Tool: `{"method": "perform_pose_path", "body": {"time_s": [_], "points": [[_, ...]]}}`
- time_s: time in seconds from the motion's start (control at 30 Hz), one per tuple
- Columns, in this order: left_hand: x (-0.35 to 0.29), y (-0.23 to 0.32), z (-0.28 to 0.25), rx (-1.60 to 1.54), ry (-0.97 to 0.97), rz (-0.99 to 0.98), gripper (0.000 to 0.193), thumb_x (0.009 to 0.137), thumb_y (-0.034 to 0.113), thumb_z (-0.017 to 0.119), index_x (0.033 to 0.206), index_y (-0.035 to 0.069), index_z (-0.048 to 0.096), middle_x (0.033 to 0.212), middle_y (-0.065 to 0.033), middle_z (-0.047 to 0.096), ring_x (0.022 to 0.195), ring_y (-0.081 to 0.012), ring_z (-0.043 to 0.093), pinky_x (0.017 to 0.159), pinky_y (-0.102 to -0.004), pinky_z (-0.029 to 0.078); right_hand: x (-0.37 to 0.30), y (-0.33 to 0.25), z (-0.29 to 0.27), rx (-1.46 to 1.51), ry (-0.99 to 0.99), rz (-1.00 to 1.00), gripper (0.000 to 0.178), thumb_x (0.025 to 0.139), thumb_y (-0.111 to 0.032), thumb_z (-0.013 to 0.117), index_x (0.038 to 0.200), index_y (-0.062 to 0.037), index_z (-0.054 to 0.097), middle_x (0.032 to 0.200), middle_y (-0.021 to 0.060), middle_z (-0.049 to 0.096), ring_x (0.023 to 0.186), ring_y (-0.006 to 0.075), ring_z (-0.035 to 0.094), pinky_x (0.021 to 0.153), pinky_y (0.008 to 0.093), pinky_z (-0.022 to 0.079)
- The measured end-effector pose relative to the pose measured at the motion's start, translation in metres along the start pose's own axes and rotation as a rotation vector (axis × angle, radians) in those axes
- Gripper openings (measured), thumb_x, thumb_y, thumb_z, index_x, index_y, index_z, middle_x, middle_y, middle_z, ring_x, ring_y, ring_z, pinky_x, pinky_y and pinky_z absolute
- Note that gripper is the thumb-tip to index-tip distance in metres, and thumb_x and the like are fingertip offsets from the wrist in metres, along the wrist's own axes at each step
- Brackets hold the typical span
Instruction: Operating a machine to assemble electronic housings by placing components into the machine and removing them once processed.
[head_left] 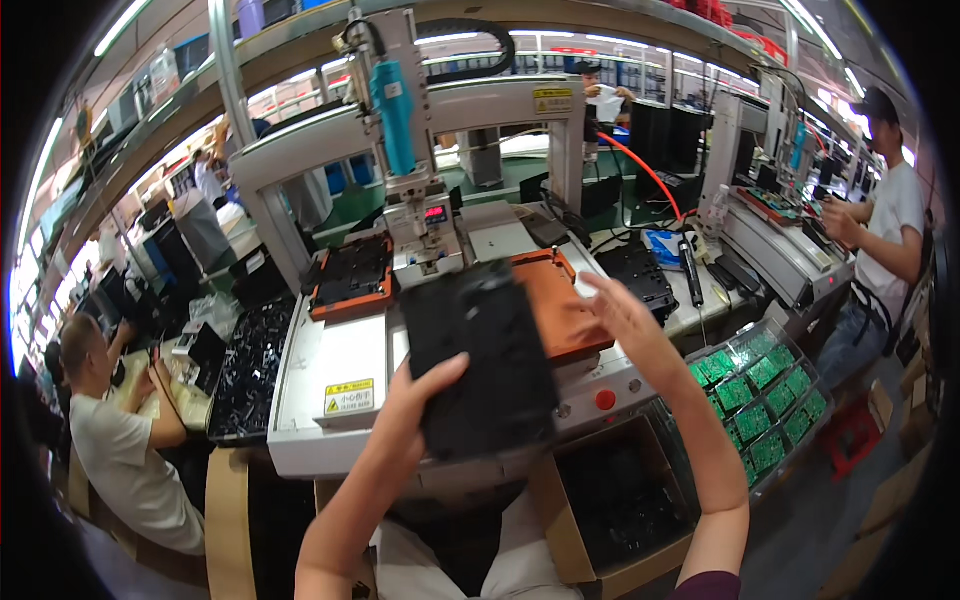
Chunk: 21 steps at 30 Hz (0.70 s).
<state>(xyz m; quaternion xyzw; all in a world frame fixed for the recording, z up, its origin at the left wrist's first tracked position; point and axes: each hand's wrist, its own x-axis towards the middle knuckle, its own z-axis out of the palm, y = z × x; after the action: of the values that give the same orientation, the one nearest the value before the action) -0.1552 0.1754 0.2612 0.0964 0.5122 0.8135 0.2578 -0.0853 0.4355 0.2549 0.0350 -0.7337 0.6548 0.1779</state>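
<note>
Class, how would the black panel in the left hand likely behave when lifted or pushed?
The black panel is probably stiff: it looks flat, without sagging, though the left hand grips it at one edge. It seems light enough for one hand, as the right hand is apart from it. Its broad, flat shape suggests sliding, not rolling.

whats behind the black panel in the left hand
Beyond the black panel in the left hand, the orange fixture and white machine bed show around its edges. Whatever lies directly behind it is covered.
</note>
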Motion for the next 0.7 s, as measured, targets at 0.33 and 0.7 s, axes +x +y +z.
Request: {"method": "perform_pose_path", "body": {"time_s": [0.33, 0.7], "points": [[0.124, -0.051, 0.038, 0.691, -0.048, 0.804, 0.067, 0.085, 0.017, 0.067, 0.14, 0.002, 0.033, 0.136, -0.0233, 0.043, 0.126, -0.0359, 0.042, 0.104, -0.0386, 0.036, 0.055, 0.015, -0.039, -0.271, 0.421, -0.078, 0.046, 0.091, -0.025, 0.064, 0.124, 0.0066, 0.055, 0.106, 0.0057, 0.063, 0.095, 0.0089, 0.055, 0.084, 0.0224, 0.043], [0.101, -0.074, 0.039, 1.49, -0.273, 0.958, 0.073, 0.084, 0.049, 0.063, 0.14, 0.009, 0.038, 0.125, -0.0171, 0.056, 0.121, -0.0346, 0.05, 0.094, -0.0407, 0.045, 0.072, 0.084, -0.065, -0.385, 0.122, 0.192, 0.034, 0.087, -0.028, 0.065, 0.099, 0.0033, 0.069, 0.083, 0.0039, 0.067, 0.075, 0.0091, 0.057, 0.067, 0.0274, 0.045]]}}
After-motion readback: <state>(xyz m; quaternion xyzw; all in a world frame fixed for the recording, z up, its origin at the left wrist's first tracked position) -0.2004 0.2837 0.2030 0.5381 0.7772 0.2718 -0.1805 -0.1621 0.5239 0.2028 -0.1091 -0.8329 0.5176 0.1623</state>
